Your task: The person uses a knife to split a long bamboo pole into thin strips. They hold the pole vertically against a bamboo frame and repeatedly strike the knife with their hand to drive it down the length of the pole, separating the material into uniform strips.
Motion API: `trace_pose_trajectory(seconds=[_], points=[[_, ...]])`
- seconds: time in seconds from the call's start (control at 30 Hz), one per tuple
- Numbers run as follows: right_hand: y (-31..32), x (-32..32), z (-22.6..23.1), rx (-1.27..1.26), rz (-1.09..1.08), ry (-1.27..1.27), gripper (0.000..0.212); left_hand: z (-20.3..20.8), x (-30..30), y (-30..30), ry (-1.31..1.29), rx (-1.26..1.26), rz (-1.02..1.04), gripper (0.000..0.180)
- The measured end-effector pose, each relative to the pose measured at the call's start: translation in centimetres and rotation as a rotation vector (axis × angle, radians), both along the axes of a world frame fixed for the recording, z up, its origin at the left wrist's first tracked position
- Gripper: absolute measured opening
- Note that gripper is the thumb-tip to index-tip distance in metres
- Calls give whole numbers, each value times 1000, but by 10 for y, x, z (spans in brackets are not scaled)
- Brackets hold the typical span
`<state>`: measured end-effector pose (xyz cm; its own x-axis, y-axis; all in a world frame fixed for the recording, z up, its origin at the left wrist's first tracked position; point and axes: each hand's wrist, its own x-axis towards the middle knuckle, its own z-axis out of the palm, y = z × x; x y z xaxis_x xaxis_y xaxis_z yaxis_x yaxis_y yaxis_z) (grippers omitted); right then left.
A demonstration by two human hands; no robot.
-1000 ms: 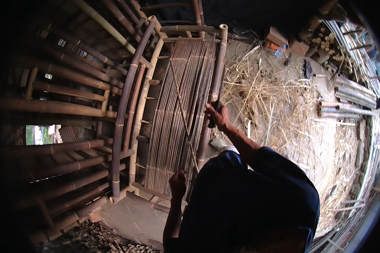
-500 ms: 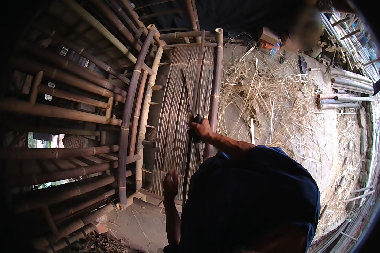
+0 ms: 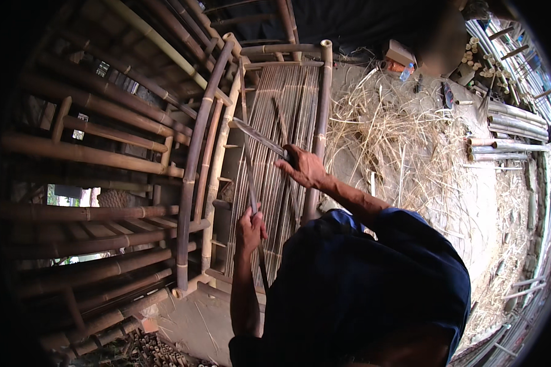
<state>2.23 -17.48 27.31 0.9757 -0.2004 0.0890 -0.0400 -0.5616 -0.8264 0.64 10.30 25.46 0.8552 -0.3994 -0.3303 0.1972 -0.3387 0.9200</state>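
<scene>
My left hand point(image 3: 248, 231) is closed around a long, thin bamboo strip point(image 3: 251, 177), which rises over the bamboo bench and runs back under my forearm. In my right hand point(image 3: 306, 168) is a knife point(image 3: 260, 139), gripped by its dark handle. Its broad blade points left and away, crossing close to the strip; whether the two touch I cannot tell. Below both hands is the bamboo bench point(image 3: 326, 92), its seat made of narrow slats. Another loose strip point(image 3: 280, 116) lies slantwise on those slats.
Dark bamboo poles point(image 3: 92, 153) form a stacked framework on the left. Shavings point(image 3: 386, 134) litter the floor at right. Cut bamboo tubes point(image 3: 511, 147) lie farther right, and a plastic bottle point(image 3: 406, 72) stands by a cardboard box point(image 3: 400, 52) at the back.
My left hand has moved up and taken hold of the bamboo strip, which has shifted left. The knife in my right hand has swung out so its blade points left.
</scene>
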Motion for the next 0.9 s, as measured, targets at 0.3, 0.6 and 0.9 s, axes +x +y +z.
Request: trace_pose_trajectory(seconds=[0.3,0.6,0.9], points=[[23,-3,-12,-169,394,136,46,29,15,-25,139,-175,190,47],[47,-18,14,-273,481,-113,68,62,27,-46,27,-143,263,52],[-24,60,24,-311,210,111,73,81,-17,-14,-238,33,-14,48]])
